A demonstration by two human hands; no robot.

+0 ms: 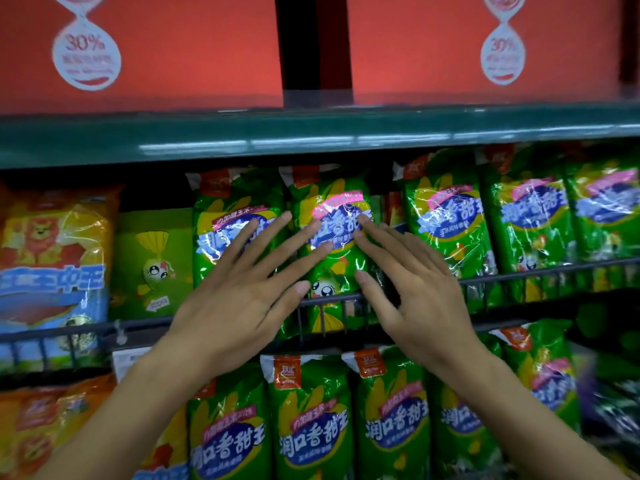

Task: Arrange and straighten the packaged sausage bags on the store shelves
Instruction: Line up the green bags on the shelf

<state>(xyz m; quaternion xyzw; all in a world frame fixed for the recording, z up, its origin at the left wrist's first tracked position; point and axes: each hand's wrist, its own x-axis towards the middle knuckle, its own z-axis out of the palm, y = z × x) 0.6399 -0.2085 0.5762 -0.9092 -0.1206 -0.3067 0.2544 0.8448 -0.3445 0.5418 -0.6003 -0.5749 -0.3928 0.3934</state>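
- We are reaching both hands up to the middle shelf, palms facing the bags.
- Our left hand (239, 289) is lying flat with its fingers straight and spread, gripping nothing; the fingertips are resting on two green bags.
- Our right hand (415, 282) is also flat, fingers straight, holding nothing, and its fingertips are touching the middle bag (332, 216).
- That middle bag is standing upright between our two hands, behind the wire rail (519, 277) that is running under our fingers.
- The left bag (225, 216) is standing just beside it, under our left fingers.
- More green bags (446, 220) are standing in a row to the right of our right hand.
- An orange bag (52, 254) and a green box (152, 265) are sitting to the left of our left hand.
- Below our wrists, a lower row of green bags (311, 427) is standing upright.
- Above our fingertips the shelf edge (311, 140) is carrying red boxes (173, 46).
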